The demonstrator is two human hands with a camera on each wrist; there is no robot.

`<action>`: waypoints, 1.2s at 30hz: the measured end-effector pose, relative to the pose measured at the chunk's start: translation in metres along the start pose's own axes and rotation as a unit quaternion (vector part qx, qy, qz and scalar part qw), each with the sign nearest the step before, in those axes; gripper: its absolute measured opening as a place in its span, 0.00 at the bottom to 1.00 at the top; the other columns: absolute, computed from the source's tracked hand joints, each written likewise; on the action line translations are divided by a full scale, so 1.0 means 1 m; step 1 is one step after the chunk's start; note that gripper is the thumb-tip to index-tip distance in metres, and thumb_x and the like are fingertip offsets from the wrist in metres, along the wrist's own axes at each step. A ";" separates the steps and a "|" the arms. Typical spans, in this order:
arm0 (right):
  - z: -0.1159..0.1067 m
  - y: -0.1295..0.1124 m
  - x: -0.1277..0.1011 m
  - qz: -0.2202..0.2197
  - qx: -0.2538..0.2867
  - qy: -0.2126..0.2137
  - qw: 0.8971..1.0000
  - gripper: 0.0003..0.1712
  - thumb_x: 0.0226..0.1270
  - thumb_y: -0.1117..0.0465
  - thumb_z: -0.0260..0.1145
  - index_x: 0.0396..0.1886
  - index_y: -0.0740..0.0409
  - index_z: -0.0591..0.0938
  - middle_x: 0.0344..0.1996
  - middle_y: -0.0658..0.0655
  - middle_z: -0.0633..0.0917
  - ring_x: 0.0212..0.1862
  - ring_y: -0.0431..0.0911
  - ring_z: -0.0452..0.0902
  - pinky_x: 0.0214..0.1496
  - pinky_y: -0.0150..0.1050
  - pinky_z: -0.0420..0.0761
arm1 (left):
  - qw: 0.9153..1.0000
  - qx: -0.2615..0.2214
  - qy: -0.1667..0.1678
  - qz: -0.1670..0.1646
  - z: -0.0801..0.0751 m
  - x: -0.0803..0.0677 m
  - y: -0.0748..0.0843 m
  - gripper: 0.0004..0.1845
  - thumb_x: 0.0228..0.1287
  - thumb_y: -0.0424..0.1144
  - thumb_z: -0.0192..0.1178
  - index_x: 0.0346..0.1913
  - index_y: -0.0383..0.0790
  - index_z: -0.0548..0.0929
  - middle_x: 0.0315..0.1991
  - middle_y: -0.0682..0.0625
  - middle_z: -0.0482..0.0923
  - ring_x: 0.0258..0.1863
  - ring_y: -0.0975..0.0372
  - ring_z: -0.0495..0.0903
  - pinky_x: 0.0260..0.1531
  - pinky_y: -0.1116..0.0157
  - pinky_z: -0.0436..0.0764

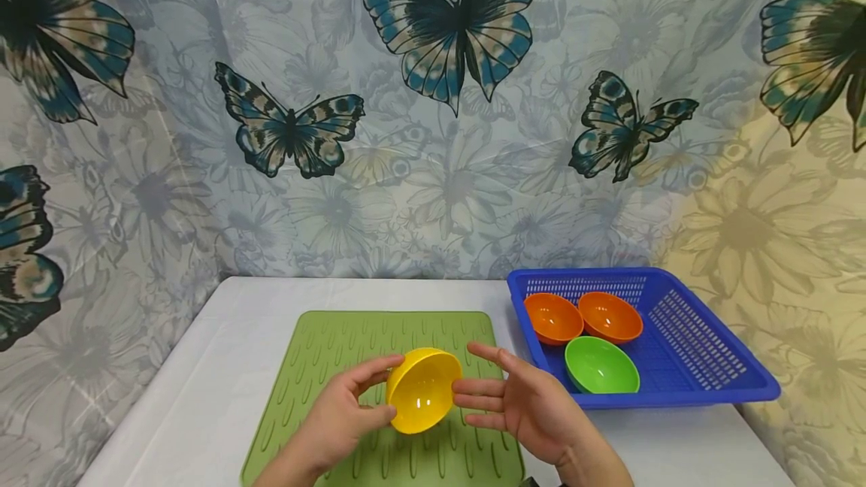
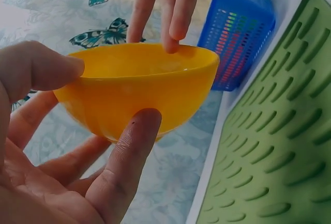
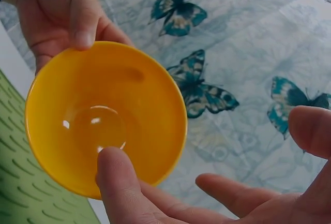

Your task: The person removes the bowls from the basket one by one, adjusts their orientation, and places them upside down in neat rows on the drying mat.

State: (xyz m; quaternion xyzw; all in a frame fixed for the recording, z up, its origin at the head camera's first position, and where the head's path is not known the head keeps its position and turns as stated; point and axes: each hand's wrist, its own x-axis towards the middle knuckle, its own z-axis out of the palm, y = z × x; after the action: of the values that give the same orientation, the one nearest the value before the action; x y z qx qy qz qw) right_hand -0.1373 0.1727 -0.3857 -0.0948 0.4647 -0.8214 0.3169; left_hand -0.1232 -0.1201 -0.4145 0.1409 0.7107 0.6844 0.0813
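- White tabletop [image 1: 196, 367] shows left of your green mat [image 1: 325, 344].
- Your left hand [image 1: 338, 415] grips the yellow bowl [image 1: 425, 393] by its left side, thumb at the rim.
- You have that bowl tilted above the mat, its hollow toward you.
- Your right hand [image 1: 531, 404], fingers extended, is just beside it; contact I can't tell.
- Rightmost, your blue basket [image 1: 704, 329] holds two orange bowls [image 1: 553, 319] and a green bowl [image 1: 602, 367].

Bare left hand [image 1: 341, 412]: thumb below, fingers above, curled in pinching grip. Bare right hand [image 1: 534, 404]: palm side showing, fingers outstretched, slightly parted, pointing toward left hand. Left forearm [image 1: 291, 468], right forearm [image 1: 598, 464] slant inward from bottom edge; hands roughly level.
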 end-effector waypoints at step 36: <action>-0.004 0.011 0.003 0.020 -0.023 0.007 1.000 0.37 0.82 0.47 0.47 0.79 0.64 0.53 0.56 0.74 0.78 0.58 0.61 0.76 0.60 0.52 0.75 | 0.921 0.345 -0.050 0.171 0.012 -0.009 0.003 0.33 0.50 0.23 0.68 0.58 0.59 0.85 0.71 0.61 0.65 0.67 0.52 0.68 0.56 0.52 0.76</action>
State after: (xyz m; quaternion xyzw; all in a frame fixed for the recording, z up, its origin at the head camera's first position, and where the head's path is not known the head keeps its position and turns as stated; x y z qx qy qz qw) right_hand -0.1370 0.1693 -0.3974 -0.0869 0.4873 -0.8049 0.3274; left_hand -0.1110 -0.1116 -0.4129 0.3134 0.8631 0.3922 -0.0552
